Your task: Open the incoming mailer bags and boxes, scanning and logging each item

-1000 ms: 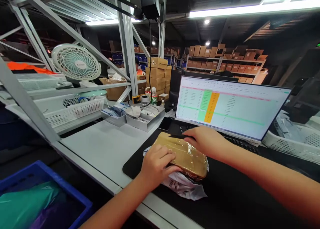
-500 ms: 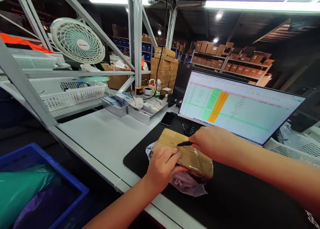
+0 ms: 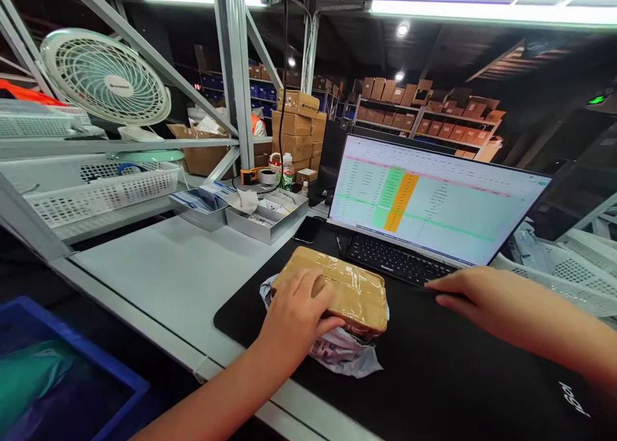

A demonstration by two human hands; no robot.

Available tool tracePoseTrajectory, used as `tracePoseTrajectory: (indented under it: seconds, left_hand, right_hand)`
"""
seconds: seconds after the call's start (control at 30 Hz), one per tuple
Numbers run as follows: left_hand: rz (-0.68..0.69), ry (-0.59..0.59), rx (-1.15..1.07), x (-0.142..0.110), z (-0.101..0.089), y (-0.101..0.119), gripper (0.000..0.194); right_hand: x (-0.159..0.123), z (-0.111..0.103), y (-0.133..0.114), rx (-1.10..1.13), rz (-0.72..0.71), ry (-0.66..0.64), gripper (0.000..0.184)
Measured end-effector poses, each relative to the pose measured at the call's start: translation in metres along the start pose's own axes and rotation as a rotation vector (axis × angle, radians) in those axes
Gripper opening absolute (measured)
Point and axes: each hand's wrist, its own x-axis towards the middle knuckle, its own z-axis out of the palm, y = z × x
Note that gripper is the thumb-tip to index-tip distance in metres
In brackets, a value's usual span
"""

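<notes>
A brown cardboard parcel (image 3: 349, 285) wrapped in clear tape lies on a crumpled grey plastic mailer bag (image 3: 343, 356) on the black desk mat (image 3: 434, 377). My left hand (image 3: 295, 312) presses down on the parcel's near left end, fingers curled over its top. My right hand (image 3: 475, 299) hovers low over the mat to the right of the parcel, just in front of the keyboard (image 3: 390, 261). Its fingers are held together, pinching a thin black tool (image 3: 418, 288) that points left.
A monitor (image 3: 424, 197) with a spreadsheet stands behind the keyboard. A phone (image 3: 308, 230) and metal trays (image 3: 260, 219) lie further back. White baskets (image 3: 96, 190) and a fan (image 3: 106, 78) sit on the left rack. A blue crate (image 3: 58, 377) is below left, and another white basket (image 3: 569, 267) is at right.
My right hand has left the parcel's top with the black tool and swung right, in front of the keyboard. My left hand stays on the parcel. The camera shifted a little.
</notes>
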Motion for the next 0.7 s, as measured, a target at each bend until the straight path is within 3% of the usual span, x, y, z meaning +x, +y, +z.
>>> tracePoseTrajectory:
  seconds: [0.07, 0.13, 0.2, 0.3, 0.37, 0.43, 0.5, 0.57, 0.63, 0.7]
  left_hand:
    - [0.042, 0.062, 0.055, -0.005, 0.004, 0.001, 0.047]
    - [0.073, 0.11, 0.066, -0.007, 0.005, 0.0, 0.047]
    - [0.066, 0.135, 0.043, -0.006, 0.004, -0.003, 0.053]
    - [0.056, 0.156, -0.029, 0.0, 0.001, -0.01, 0.056]
    - [0.073, 0.164, -0.06, 0.005, 0.002, -0.016, 0.054]
    - [0.101, 0.171, -0.063, 0.009, 0.005, -0.02, 0.054]
    - [0.123, 0.17, -0.048, 0.011, 0.008, -0.022, 0.055]
    - [0.142, 0.159, -0.041, 0.012, 0.01, -0.024, 0.055]
    - [0.153, 0.162, -0.048, 0.012, 0.01, -0.024, 0.054]
    - [0.155, 0.167, -0.059, 0.012, 0.01, -0.025, 0.05]
  right_hand:
    - [0.013, 0.004, -0.001, 0.119, 0.055, -0.05, 0.029]
    - [0.024, 0.022, -0.003, 0.214, 0.135, -0.001, 0.035]
    - [0.027, 0.054, -0.002, 0.32, 0.198, 0.011, 0.036]
    - [0.01, 0.119, 0.01, 0.418, 0.273, -0.002, 0.032]
    - [-0.007, 0.156, 0.022, 0.347, 0.278, 0.015, 0.026]
    - [-0.021, 0.173, 0.032, 0.224, 0.279, -0.033, 0.024]
    - [-0.023, 0.162, 0.03, 0.139, 0.296, -0.048, 0.026]
    - [-0.011, 0.131, 0.014, 0.151, 0.289, 0.055, 0.03]
    - [0.014, 0.094, -0.014, 0.268, 0.21, 0.145, 0.039]
    - [0.044, 0.067, -0.05, 0.348, 0.08, 0.119, 0.045]
